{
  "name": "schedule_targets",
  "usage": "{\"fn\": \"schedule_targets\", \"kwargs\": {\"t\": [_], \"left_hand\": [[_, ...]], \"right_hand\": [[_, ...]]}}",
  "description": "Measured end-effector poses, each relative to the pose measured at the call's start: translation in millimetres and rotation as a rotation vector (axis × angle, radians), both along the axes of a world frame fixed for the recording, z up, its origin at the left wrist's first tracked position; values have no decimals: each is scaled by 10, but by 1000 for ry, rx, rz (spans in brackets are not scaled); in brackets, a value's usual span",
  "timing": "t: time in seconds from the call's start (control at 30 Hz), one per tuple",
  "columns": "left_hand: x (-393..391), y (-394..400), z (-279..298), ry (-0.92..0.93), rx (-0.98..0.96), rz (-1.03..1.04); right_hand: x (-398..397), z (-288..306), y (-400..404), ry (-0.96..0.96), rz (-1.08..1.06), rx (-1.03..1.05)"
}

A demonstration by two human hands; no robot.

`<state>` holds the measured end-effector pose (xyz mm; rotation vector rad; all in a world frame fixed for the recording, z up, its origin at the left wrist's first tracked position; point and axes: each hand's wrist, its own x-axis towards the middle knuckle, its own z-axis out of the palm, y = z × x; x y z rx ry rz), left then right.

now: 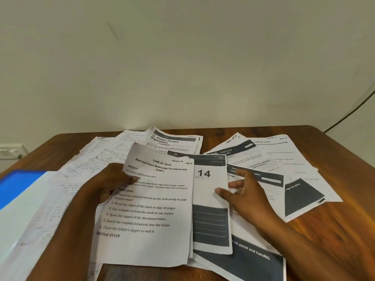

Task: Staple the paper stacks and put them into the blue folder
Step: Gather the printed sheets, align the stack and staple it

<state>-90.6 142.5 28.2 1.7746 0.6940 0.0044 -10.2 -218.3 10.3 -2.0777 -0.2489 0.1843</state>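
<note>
At the far left edge a bright blue plastic folder [18, 184] lies on the brown wooden tabletop [334, 230], its pale inner face open toward the middle; just right of it spreads a fan of white handwritten sheets [97, 159], running back toward the cream wall [182, 57]. The left hand [110, 182] grips the left edge of a white printed sheet headed "TASK ID: 3649" [150, 209], thumb pressed on top of the page and the other fingers curled underneath, so the fingers are clamped on that sheet; the sheet's upper part lifts slightly off the pile. Behind it lies a white page titled "Curtain Tie-back Organization" [174, 141]; to its right, partly tucked under it, sits a white page with a large "14" and a dark grey block [211, 199]. The right hand [243, 191] rests over that page's right edge, its fingers straight and spread apart, holding nothing; whether the fingertips touch the paper cannot be told, as the hand is blurred. Beneath the hand lies a white sheet with dark banners and the words "on panel and handle" [253, 258]; further right more printed white pages with dark grey panels [284, 169] overlap on the tabletop; a black cable [353, 110] runs down the wall at the far right.
</note>
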Motion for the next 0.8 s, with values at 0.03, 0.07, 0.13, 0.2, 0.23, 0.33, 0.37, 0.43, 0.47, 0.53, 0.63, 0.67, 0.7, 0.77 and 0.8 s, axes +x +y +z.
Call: {"fn": "schedule_targets", "kwargs": {"t": [0.03,0.07,0.13,0.2,0.23,0.33,0.37,0.43,0.47,0.53,0.63,0.67,0.7,0.77,0.8], "left_hand": [[10,-10,-5,1,-18,-2],[22,-17,-9,1,-28,-2],[38,-12,-14,-10,-42,-1],[45,-2,-20,-30,-65,1],[42,10,-20,-40,-72,0],[19,62,-10,-76,-97,22],[9,80,-7,-82,-101,29],[3,102,-1,-85,-100,44],[-2,106,4,-87,-103,49],[-13,97,19,-88,-108,54],[-35,81,59,-99,-123,61],[-36,87,71,-110,-135,67],[-37,91,87,-120,-146,70],[-25,90,114,-138,-160,66],[-19,78,127,-147,-163,57]], "right_hand": [[20,8,12,43,-11,62],[38,-3,17,66,-16,115],[84,-70,1,46,-16,145],[143,-123,-59,31,-1,93],[168,-123,-96,46,19,74],[206,-49,-228,148,69,117],[211,-14,-268,174,77,124],[227,25,-320,200,90,112],[231,31,-329,204,91,103],[219,37,-320,204,88,102],[178,15,-256,177,56,148],[155,-4,-218,158,29,179],[123,-19,-169,135,-2,214],[46,-42,-73,93,-32,266],[6,-48,-30,77,-21,277]]}}
